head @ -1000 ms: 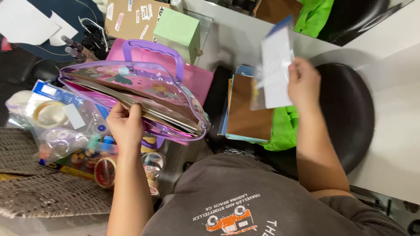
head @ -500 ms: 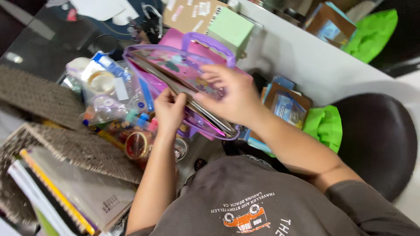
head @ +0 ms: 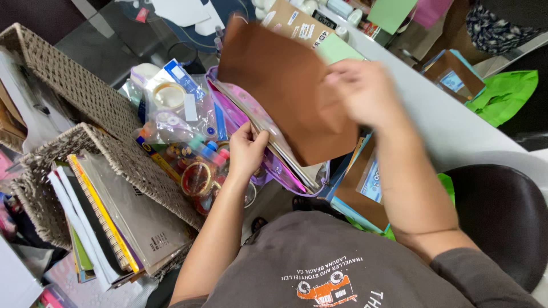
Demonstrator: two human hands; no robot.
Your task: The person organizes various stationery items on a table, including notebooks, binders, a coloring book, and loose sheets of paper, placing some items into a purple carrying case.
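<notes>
At the far left we see a woven basket [head: 108, 154] full of books [head: 114, 222]. Just right of it lies a clear bag [head: 177, 114] with tape rolls and small craft bits inside. Below that bag sit more little jars and rolls.

Next comes our left hand [head: 246, 151]. Its grip is clenched on the open edge of a see-through purple pouch [head: 274, 154], with the thumb on top and the fingers curled over the rim. The pouch stands in the middle, between the clear bag and a stack of blue packs [head: 365, 182].

Our right hand [head: 365, 91] is higher up and a bit blurry. Its grip is pinching the top right edge of a brown sheet [head: 285, 85]. The bottom of the sheet sits in the mouth of the pouch, and the rest sticks up over it.

Further right we see the white table [head: 456, 125], a green bag [head: 505, 94] and a black seat [head: 502, 217].
</notes>
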